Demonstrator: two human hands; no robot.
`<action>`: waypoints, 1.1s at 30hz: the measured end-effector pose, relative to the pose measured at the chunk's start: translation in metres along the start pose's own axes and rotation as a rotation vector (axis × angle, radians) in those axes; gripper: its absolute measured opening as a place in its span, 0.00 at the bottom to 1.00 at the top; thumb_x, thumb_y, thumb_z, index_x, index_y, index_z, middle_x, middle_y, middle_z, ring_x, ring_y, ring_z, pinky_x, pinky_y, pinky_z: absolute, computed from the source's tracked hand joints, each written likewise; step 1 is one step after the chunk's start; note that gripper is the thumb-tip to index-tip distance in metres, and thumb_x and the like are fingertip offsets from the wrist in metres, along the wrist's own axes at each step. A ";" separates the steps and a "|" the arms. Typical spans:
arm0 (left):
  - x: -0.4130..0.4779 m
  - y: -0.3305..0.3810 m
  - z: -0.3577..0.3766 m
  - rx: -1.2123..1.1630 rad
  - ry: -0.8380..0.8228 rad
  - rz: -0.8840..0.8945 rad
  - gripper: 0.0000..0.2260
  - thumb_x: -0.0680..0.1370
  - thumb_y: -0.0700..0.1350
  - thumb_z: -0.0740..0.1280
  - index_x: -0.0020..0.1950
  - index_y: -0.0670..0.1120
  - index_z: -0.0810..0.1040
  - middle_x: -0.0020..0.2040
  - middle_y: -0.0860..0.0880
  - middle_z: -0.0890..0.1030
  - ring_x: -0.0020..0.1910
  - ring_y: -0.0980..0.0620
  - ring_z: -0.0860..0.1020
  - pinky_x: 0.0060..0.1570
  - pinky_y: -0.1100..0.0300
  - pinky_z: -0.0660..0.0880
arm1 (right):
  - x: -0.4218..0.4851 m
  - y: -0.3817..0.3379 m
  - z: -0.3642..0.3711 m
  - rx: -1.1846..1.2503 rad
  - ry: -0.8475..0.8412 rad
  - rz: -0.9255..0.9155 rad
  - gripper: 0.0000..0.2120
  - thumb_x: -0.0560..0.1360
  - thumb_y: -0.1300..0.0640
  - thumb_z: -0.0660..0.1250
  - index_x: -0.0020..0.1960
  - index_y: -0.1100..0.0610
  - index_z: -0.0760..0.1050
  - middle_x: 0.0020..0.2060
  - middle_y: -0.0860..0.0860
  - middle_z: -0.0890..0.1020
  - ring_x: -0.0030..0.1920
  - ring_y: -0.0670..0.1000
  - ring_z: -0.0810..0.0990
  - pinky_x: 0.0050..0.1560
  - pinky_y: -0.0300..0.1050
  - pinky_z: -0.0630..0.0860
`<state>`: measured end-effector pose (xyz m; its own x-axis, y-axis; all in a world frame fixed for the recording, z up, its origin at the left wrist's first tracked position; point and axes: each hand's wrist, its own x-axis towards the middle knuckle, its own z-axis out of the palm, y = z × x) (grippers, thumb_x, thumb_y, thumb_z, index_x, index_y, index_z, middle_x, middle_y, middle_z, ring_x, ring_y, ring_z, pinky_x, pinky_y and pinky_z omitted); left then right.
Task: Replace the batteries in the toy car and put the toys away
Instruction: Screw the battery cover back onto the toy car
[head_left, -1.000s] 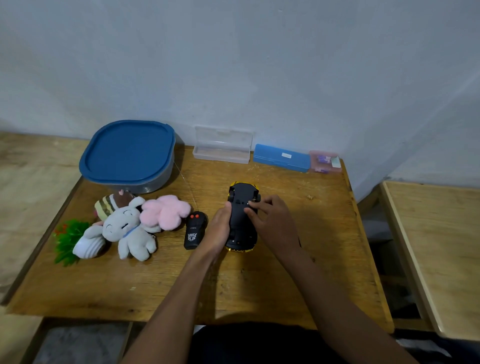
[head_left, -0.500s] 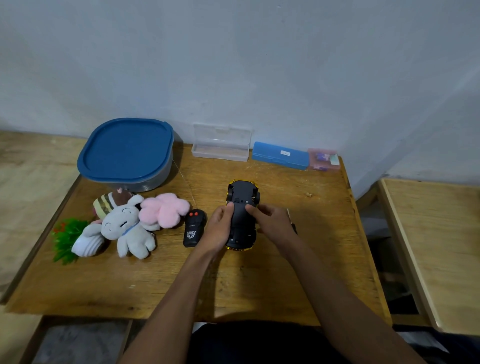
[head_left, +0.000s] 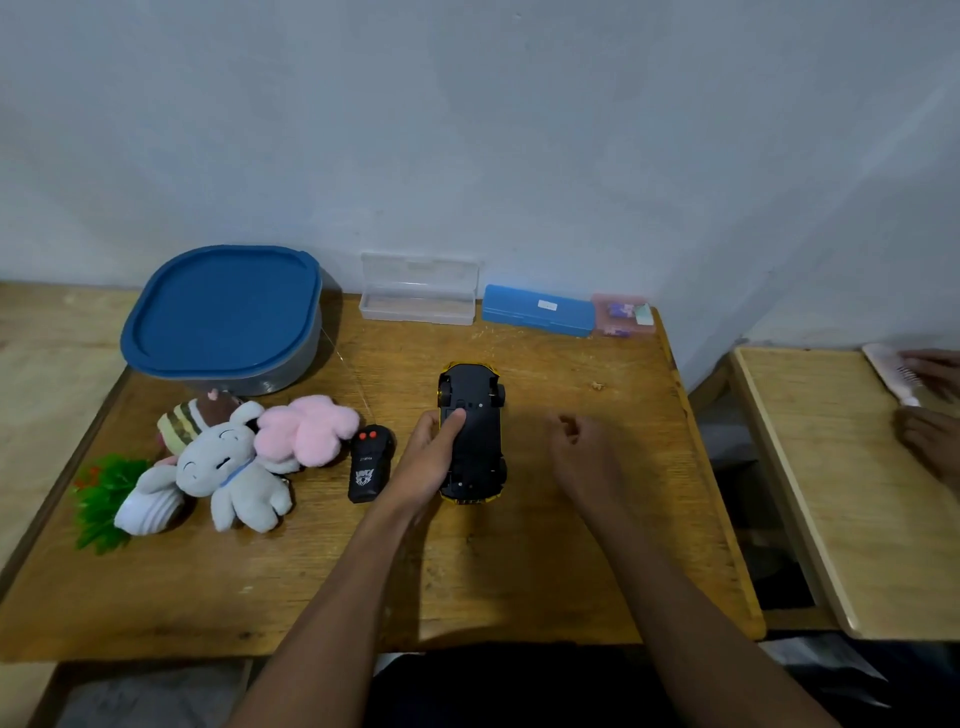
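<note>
The toy car (head_left: 475, 431) lies upside down near the middle of the wooden table (head_left: 519, 571), with its black underside up and a little of the yellow body showing at both ends. The left hand (head_left: 426, 462) grips the car from its left side, and the thumb (head_left: 453, 418) presses on the underside near the front wheels, where the battery cover seems to be. The right hand (head_left: 584, 457) is apart from the car, to its right and just above the table. Its fingers are curled, but I cannot tell if something small is inside them.

I judge the car to be light, hard plastic, stiff and a little smooth, so it may slide or rock on its roof when the cover is pushed. It is better to hold it by the 2 long sides between the wheels, not by the wheels, which turn. The cover and its catch are probably thin and can break under force.

The remote control (head_left: 370, 462) lies just beside the left hand, and the plush toys (head_left: 234, 467) are further left, in front of the blue-lidded container (head_left: 223, 312).
</note>
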<state>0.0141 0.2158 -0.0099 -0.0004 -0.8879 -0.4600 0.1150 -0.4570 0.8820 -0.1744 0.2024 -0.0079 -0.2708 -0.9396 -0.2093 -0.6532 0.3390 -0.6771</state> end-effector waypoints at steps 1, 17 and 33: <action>0.001 0.001 0.000 -0.003 0.002 -0.002 0.11 0.81 0.56 0.62 0.60 0.53 0.73 0.57 0.46 0.82 0.53 0.49 0.83 0.53 0.50 0.80 | 0.003 0.012 -0.004 -0.143 0.029 0.024 0.19 0.78 0.40 0.59 0.61 0.50 0.73 0.53 0.49 0.77 0.49 0.47 0.75 0.47 0.46 0.76; -0.006 0.014 0.002 -0.023 0.006 0.108 0.09 0.80 0.53 0.65 0.59 0.54 0.72 0.57 0.47 0.81 0.53 0.50 0.82 0.46 0.58 0.81 | -0.021 0.000 -0.024 0.171 -0.115 -0.193 0.09 0.82 0.50 0.55 0.53 0.51 0.72 0.36 0.48 0.75 0.33 0.43 0.71 0.30 0.35 0.66; -0.009 0.020 0.004 0.016 0.122 0.160 0.12 0.81 0.50 0.65 0.62 0.46 0.70 0.48 0.49 0.82 0.45 0.53 0.82 0.37 0.63 0.78 | -0.031 -0.027 -0.028 -0.013 -0.151 -0.437 0.12 0.81 0.48 0.58 0.54 0.51 0.78 0.32 0.47 0.76 0.30 0.45 0.71 0.30 0.42 0.66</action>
<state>0.0119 0.2148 0.0124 0.1371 -0.9366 -0.3224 0.0882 -0.3127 0.9458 -0.1682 0.2233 0.0364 0.1371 -0.9905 -0.0073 -0.6924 -0.0906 -0.7158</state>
